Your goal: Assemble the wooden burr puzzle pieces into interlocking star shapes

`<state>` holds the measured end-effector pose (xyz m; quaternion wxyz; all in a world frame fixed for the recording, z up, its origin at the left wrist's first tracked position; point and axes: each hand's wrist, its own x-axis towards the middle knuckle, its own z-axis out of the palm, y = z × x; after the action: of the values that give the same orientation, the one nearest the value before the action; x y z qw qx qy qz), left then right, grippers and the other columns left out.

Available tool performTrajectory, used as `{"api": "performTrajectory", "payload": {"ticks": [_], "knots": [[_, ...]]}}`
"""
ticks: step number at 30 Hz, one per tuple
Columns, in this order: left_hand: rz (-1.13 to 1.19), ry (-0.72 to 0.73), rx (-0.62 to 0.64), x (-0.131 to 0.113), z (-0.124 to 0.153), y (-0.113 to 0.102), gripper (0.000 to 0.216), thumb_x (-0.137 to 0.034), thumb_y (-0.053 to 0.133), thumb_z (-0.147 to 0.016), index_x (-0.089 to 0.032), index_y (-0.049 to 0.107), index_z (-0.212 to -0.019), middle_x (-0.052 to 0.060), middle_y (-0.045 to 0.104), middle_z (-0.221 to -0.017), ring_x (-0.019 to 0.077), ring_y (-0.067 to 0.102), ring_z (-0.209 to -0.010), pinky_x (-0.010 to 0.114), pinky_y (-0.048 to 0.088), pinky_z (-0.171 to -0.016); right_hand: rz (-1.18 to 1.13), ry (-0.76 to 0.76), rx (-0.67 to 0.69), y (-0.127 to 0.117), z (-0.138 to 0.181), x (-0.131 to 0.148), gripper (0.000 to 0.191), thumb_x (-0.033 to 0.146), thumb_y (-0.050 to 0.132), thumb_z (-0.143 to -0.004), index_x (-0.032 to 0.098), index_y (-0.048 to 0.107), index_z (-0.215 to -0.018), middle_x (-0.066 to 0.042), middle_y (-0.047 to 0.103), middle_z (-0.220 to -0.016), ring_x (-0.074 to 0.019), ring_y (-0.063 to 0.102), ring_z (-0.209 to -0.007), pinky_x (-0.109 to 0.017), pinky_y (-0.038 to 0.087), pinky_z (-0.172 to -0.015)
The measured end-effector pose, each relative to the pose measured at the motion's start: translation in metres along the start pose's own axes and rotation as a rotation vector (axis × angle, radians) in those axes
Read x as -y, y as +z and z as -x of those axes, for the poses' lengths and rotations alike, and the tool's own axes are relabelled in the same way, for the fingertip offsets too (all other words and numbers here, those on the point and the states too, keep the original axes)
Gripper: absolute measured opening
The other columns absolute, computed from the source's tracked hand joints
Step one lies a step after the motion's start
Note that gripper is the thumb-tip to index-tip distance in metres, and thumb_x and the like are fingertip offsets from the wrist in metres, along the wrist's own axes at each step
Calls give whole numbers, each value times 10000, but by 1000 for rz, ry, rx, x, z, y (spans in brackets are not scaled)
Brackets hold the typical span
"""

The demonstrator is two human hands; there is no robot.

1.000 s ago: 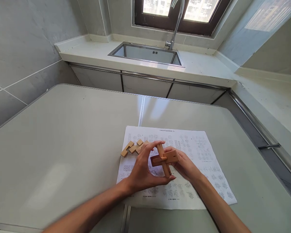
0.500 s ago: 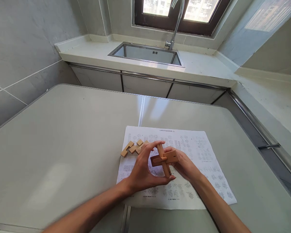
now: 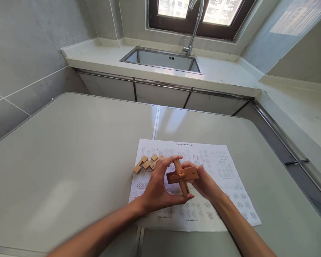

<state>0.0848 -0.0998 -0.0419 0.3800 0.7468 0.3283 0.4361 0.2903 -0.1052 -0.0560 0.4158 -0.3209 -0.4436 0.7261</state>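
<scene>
Wooden crossed pieces (image 3: 183,175) are hovering over the printed sheet (image 3: 230,169); our left hand (image 3: 159,188) is pinching one endwise, our right hand (image 3: 206,182) clasping another, probably from behind. We're seemingly adjusting fit, next needing steady alignment.

The crossed blocks (image 3: 188,174) at lower centre look to me like smooth wood, the loose pieces (image 3: 146,165) like matt wood; the sheet (image 3: 224,169) is matt paper. The tabletop (image 3: 77,142) is glossy, the upper-centre tap (image 3: 197,28) shiny metal.
</scene>
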Motion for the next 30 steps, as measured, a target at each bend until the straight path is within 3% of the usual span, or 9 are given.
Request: {"api": "performTrajectory", "payload": {"ticks": [5, 11, 15, 18, 23, 26, 30], "knots": [[0, 13, -7, 0, 0, 0, 1003, -385, 973, -660, -311, 419, -1493, 106, 608, -1458, 318, 594, -1243, 459, 477, -1047, 19, 57, -39, -3, 1, -3, 377, 581, 658, -992, 218, 689, -1091, 12, 648, -704, -91, 482, -436, -225, 385, -455], [23, 6, -10, 2, 2, 1, 1027, -402, 955, -710, -320, 374, -1552, 119, 579, -1519, 332, 589, -1311, 497, 467, -1110, -74, 117, -95, -3, 2, -5, 447, 620, 719, -922, 187, 682, -1028, 42, 553, -579, -78, 398, -387, -207, 338, -378], [34, -8, -13, 4, 3, 0, 1039, -380, 877, -818, -339, 251, -1646, 141, 471, -1631, 367, 511, -1435, 553, 444, -1154, -115, 82, -322, -5, -3, -6, 383, 550, 778, -897, 177, 693, -895, 75, 431, -512, -73, 337, -406, -188, 324, -359], [21, -21, -20, 3, 3, 1, 916, -287, 783, -891, -342, 261, -1642, 121, 453, -1645, 349, 503, -1444, 554, 441, -1166, -187, -16, -518, -14, -9, -3, 379, 506, 827, -864, 193, 631, -775, 80, 403, -569, -58, 287, -434, -163, 302, -340], [-6, -35, -27, 3, 4, 2, 715, -218, 672, -946, -320, 359, -1580, 106, 511, -1586, 318, 524, -1418, 536, 468, -1153, -259, -244, -744, -47, -8, 8, 315, 464, 827, -877, 214, 638, -896, 62, 468, -709, -67, 373, -503, -154, 413, -395], [-5, -28, -31, 5, 5, 3, 630, -208, 640, -961, -309, 408, -1537, 109, 545, -1547, 317, 513, -1430, 539, 473, -1151, -255, -370, -903, -69, -2, 10, 337, 492, 811, -885, 203, 655, -955, 57, 504, -745, -61, 403, -522, -154, 411, -395], [0, -22, -39, 5, 4, 3, 527, -167, 610, -961, -293, 479, -1456, 102, 597, -1478, 300, 533, -1405, 519, 491, -1131, -98, -448, -1041, -88, 4, 9, 396, 571, 766, -903, 195, 645, -930, 37, 570, -788, -69, 450, -538, -188, 448, -411]]}}
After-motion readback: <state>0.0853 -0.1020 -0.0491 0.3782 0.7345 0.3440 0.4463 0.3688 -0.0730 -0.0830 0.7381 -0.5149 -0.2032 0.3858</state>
